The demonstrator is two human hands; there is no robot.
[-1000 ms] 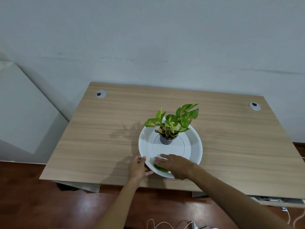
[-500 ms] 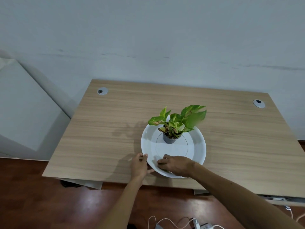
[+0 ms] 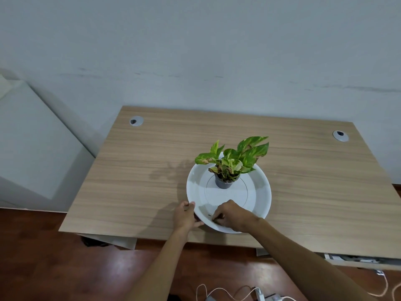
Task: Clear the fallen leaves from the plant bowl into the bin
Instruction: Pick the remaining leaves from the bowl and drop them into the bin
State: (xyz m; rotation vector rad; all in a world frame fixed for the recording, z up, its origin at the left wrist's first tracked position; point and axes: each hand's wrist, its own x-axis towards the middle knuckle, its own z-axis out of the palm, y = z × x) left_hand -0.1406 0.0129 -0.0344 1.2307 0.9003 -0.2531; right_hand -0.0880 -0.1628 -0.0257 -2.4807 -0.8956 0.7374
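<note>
left hand (image 3: pixel 184 218) clamps bowl (image 3: pixel 259 193) near-left rim; right hand (image 3: pixel 231 215) curled inside near edge, leaf hidden beneath, grip unclear.

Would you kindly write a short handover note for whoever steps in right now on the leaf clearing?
Left hand: gripping the near-left rim of the white bowl, steadying it.
Right hand: inside the near part of the bowl, fingers curled down as if pinching something; whether it holds a leaf cannot be told.
Potted plant: upright near the bowl's centre, on the wooden desk.
Done: nothing visibly binned.
Left: lift out the leaves and drop them in the bin, which is not in view. A few dark specks lie beside the right hand.
</note>
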